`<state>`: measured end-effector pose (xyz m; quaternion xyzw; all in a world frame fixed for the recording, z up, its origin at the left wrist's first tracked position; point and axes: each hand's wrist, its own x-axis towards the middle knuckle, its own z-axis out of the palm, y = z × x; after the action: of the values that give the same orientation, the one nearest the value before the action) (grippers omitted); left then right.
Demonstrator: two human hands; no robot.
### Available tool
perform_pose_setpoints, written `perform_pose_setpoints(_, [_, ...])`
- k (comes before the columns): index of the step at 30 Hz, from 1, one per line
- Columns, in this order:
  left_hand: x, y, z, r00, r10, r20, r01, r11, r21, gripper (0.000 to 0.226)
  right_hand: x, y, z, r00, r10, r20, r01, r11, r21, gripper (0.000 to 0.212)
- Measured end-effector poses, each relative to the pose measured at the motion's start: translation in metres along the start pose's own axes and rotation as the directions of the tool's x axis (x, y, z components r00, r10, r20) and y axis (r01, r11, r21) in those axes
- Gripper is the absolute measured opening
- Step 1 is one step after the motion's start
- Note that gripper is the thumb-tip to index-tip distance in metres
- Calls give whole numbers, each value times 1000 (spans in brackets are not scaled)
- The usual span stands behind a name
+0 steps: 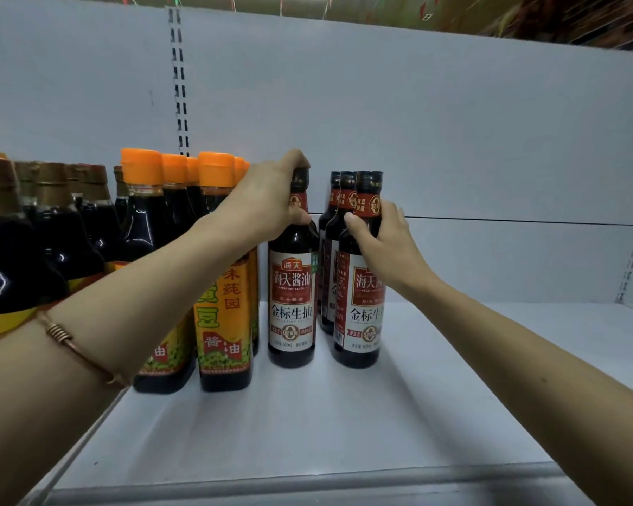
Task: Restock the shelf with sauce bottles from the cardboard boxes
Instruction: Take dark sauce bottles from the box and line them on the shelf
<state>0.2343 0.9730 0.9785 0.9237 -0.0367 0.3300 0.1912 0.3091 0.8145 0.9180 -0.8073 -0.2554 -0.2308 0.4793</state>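
Pale shelf (pixel 344 414) carries upright sauce bottles (pixel 292 286) before white backboard (pixel 417 122).

The left soy sauce bottle (pixel 292 286) reads 海天, 海天酱油, 金标生抽, perhaps 500mL. The right bottle (pixel 360 297) shows 海天 and 金标生. The orange-labelled bottle (pixel 224 304) reads 豆 and 酱油.

**Materials and finishes**

Shelf (pixel 344 414): painted metal by the look, matt, smooth, pale grey. Back panel (pixel 417 122): same matt finish. Bottles (pixel 292 286): dark glossy glass or plastic, can't tell which; glossy paper labels. Orange caps (pixel 216 169): smooth plastic. Bangle (pixel 74 345): shiny coppery metal, wire-wrapped.
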Motion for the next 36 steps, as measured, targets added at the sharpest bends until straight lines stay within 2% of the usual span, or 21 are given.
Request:
perform_pose_setpoints(2, [1, -1, 2, 1000, -2, -12, 2, 1000, 20, 63, -1, 2, 1, 999, 18, -35, -21, 998, -65, 43])
perform_pose_setpoints(11, [0, 1, 7, 997, 17, -69, -10, 995, 97, 64, 1, 2, 17, 989, -20, -146, -7, 983, -185, 52])
perform_pose_setpoints(20, [-2, 2, 7, 997, 16, -78, -5, 991, 135, 65, 0, 3, 17, 987, -29, -159, -9, 973, -231, 54])
perform_pose_setpoints(26, [-7, 3, 8, 995, 45, -85, -26, 978, 209, 63, -4, -5, 15, 993, 37, -116, -65, 965, -253, 59])
perform_pose_setpoints(31, [-12, 1, 10, 998, 61, -28, -53, 972, 228, 79, -9, -18, 12, 990, 104, -96, -124, 967, -221, 66])
perform_pose_setpoints(36, [-33, 5, 12, 994, 16, 112, -28, 993, 113, 95, -22, -30, 1, 987, 144, -75, -152, 980, -130, 68])
